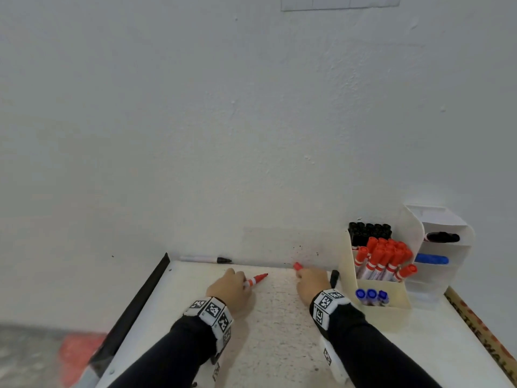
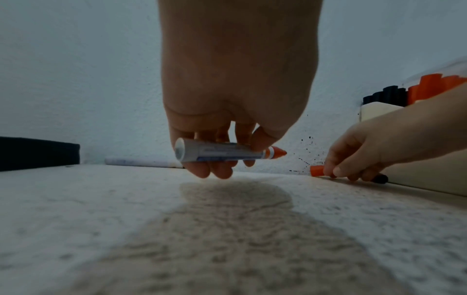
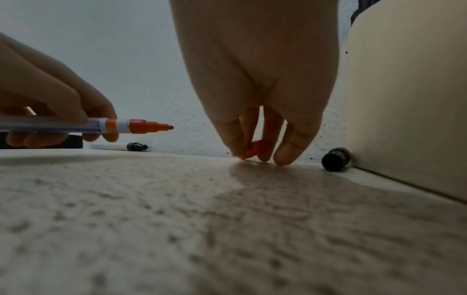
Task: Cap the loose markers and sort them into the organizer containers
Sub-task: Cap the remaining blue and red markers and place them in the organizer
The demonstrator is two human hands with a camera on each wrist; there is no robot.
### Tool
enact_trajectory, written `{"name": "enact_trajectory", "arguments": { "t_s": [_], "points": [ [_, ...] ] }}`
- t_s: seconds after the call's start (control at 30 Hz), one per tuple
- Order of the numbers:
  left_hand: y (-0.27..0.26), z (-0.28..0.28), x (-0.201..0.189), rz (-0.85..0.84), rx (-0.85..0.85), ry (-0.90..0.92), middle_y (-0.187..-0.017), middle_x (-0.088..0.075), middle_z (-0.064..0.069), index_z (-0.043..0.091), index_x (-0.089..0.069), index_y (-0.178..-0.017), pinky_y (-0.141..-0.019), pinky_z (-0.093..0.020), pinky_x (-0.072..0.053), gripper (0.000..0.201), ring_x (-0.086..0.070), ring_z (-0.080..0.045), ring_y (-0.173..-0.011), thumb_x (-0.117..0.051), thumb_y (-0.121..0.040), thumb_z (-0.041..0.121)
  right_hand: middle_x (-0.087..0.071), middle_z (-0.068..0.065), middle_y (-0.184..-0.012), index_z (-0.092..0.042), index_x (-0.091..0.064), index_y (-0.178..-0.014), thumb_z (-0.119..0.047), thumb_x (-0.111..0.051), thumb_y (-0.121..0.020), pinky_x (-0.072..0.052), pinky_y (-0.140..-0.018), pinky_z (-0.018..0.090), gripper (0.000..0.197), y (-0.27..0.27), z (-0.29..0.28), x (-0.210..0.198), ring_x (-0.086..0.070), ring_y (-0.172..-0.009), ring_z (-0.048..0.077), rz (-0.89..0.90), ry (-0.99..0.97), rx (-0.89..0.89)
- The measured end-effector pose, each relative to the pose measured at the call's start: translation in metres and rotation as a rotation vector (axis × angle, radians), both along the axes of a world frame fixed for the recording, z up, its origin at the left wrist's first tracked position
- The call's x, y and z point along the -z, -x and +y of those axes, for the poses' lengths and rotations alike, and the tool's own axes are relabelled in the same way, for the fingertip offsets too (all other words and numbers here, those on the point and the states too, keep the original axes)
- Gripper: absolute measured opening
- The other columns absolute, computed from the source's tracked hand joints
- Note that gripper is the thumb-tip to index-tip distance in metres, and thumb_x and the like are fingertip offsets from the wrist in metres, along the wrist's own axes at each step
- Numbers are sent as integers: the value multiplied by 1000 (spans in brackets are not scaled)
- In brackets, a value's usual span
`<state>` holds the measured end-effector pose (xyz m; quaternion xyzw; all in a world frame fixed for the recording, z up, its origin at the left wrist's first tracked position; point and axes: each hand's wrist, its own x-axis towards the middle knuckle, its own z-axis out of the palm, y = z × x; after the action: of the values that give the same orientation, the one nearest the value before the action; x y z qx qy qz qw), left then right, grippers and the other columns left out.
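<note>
My left hand (image 1: 230, 287) grips an uncapped red marker (image 1: 256, 279) just above the table, its bare tip pointing right toward my other hand; the barrel (image 2: 220, 152) lies across my curled fingers. My right hand (image 1: 312, 282) pinches a loose red cap (image 1: 297, 266) that touches the table near the wall, fingertips (image 3: 285, 153) pressed down around the cap (image 3: 255, 149). An uncapped black marker (image 1: 205, 259) lies along the wall at the back left. A loose black cap (image 1: 334, 277) sits beside the organizer (image 1: 391, 312).
The cream organizer holds black markers (image 1: 369, 232), red markers (image 1: 384, 260) and three blue ones (image 1: 372, 296). A white tiered rack (image 1: 444, 247) behind it holds a black and a blue marker. A black strip (image 1: 134, 312) edges the table's left side.
</note>
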<state>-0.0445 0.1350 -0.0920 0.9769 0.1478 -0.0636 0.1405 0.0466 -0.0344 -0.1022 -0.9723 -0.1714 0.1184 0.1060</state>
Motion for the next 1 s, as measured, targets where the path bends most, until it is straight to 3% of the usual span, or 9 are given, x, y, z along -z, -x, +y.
{"name": "enact_trajectory", "arguments": {
  "t_s": [0.07,0.13,0.27,0.33,0.5,0.67,0.77,0.83,1.0],
  "points": [
    [4,4,-3,-23,15,39,-123,-45,-9,10,-47,-123,-95,-34,-41,34,-51,-26,-111,-32,-98,28,-59,12,-120,-20,-58,-92,-12,-40,-94,-38,-95,29,20,2,1,-6,-54,-112,28,-79,-115,28],
    [8,9,-3,-51,18,89,-122,-50,-12,9,-47,-124,-93,-33,-40,33,-50,-26,-110,-32,-98,23,-62,10,-111,-18,-50,-76,-8,-41,-94,-42,-83,26,22,7,1,-9,-58,-101,25,-69,-293,43],
    [17,13,-1,-86,14,140,-117,-56,-10,12,-52,-120,-90,-33,-42,31,-53,-24,-105,-37,-95,20,-52,-2,-84,-16,-39,-92,-5,-38,-95,-35,-56,19,12,24,5,-14,-47,-70,10,15,-539,-4],
    [22,12,-1,-113,28,150,-115,-57,-8,13,-53,-120,-90,-32,-43,30,-53,-22,-103,-39,-94,20,-49,-1,-82,-21,-37,-99,-5,-39,-95,-36,-56,20,17,29,7,-15,-45,-67,10,71,-547,-66],
    [33,6,-9,-157,107,221,-97,-52,0,14,-58,-117,-78,-26,-39,30,-47,-15,-87,-41,-91,14,-57,-3,-99,-25,-50,-93,-6,-48,-92,-36,-80,23,19,42,8,-18,-50,-91,12,118,-567,-201],
    [46,-4,-18,-211,137,311,-78,-54,4,14,-64,-106,-62,-20,-34,21,-48,-12,-74,-53,-91,23,-57,-4,-95,-24,-47,-102,-7,-49,-92,-39,-68,16,20,54,4,-23,-51,-75,5,128,-707,-159],
    [51,-5,-21,-274,110,327,-93,-67,-4,13,-66,-112,-59,-9,-34,25,-49,-5,-68,-60,-88,17,-62,-5,-80,-23,-53,-93,-13,-48,-93,-41,-71,19,11,58,-1,-27,-55,-75,8,160,-735,-171],
    [53,-5,-24,-307,105,321,-101,-71,-4,15,-68,-112,-56,-2,-34,27,-47,2,-60,-64,-85,14,-58,-5,-66,-22,-55,-80,-19,-43,-96,-37,-61,17,20,61,-5,-30,-48,-61,7,171,-675,-198],
    [58,-13,-30,-435,96,255,-107,-71,-1,17,-66,-117,-72,-4,-31,32,-63,-12,-94,-63,-86,15,-43,-5,-58,-22,-46,-62,-35,-33,-99,-31,-57,23,41,66,-9,-39,-38,-53,10,131,-613,-156]
  ]
}}
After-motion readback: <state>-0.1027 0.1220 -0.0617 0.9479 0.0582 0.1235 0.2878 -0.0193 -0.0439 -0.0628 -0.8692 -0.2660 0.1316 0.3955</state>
